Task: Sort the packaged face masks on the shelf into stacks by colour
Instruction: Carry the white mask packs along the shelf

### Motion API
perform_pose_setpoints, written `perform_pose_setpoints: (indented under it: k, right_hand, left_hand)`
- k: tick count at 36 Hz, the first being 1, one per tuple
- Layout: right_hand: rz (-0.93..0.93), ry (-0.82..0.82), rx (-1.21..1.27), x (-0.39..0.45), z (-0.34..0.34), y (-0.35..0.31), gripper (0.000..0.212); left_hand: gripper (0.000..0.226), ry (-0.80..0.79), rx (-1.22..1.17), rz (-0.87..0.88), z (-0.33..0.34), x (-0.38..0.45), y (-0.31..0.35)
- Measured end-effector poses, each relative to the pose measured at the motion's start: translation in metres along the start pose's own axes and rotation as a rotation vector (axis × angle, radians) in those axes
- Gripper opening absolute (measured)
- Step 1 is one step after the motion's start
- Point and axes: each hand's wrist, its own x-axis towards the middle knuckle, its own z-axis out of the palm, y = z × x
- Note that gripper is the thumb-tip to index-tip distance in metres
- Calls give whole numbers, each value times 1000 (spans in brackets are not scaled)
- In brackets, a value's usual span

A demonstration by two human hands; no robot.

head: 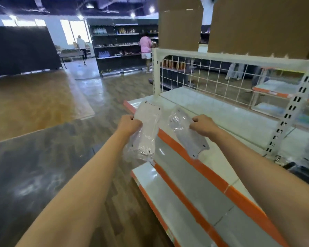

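Each hand gripped one mask, mid-frame.
Left hand point(130, 124) held white mask point(146, 129), right hand point(202, 124) grey mask point(187, 134); best set on shelf point(230, 111) apart.

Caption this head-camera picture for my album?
Left hand holds a white packaged mask, right hand a grey one.

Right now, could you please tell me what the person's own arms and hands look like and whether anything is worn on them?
Both forearms are bare as far as the frame shows: no sleeves, gloves, watch, bracelet or rings are visible on the left hand or the right hand. Any sleeve would lie beyond the bottom edge of the picture, so the upper arms cannot be judged.
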Motion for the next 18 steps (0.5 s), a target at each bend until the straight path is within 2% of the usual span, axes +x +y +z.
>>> perform_pose_setpoints:
  k: [2, 5, 10, 16, 18]
  right_hand:
    - [7, 20, 5, 10, 6, -7, 30]
    - [17, 41, -9, 18, 16, -11, 16]
    - [104, 58, -76, 22, 16, 5, 31]
    - [215, 148, -113, 41, -14, 28, 32]
    - [257, 167, -88, 47, -25, 35, 24]
  left_hand:
    - [13, -15, -12, 3, -4, 19, -2]
    - [13, -67, -25, 29, -1, 42, -3]
    - [19, -202, 21, 79, 30, 70, -5]
    - [11, -287, 101, 134, 74, 103, 9]
    - [23, -307, 118, 130, 87, 113, 16]
